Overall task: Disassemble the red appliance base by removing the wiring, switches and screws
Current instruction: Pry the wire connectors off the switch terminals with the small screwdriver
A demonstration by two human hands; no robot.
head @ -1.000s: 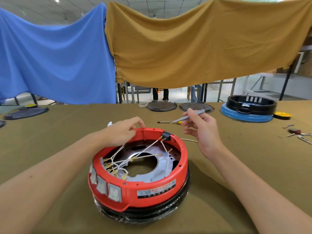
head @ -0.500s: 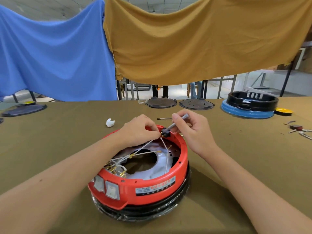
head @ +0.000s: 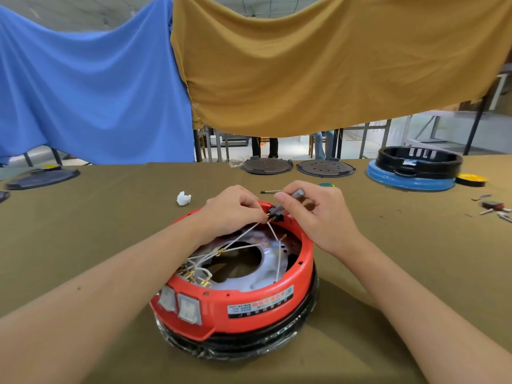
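The red appliance base [head: 249, 309] sits upside down on the olive cloth, ringed by a black band at the bottom. White wires [head: 241, 246] with brass terminals cross its open inside. Two white rocker switches [head: 181, 306] sit in its near-left wall. A small black connector block [head: 275, 213] is at the far rim. My left hand [head: 235, 209] pinches the wires at that block. My right hand [head: 313, 214] grips a grey metal tool [head: 295, 195], its tip at the block.
A screwdriver [head: 270, 192] lies just behind the hands. A white plastic piece [head: 183, 198] lies to the far left of the base. Two dark round plates [head: 296, 166], a blue-and-black base [head: 412, 171] and small removed parts [head: 493, 207] lie farther back and right.
The right hand brought the grey tool from behind the base down to the black connector block. The left hand slid along the far rim to the block and took hold of the wires.
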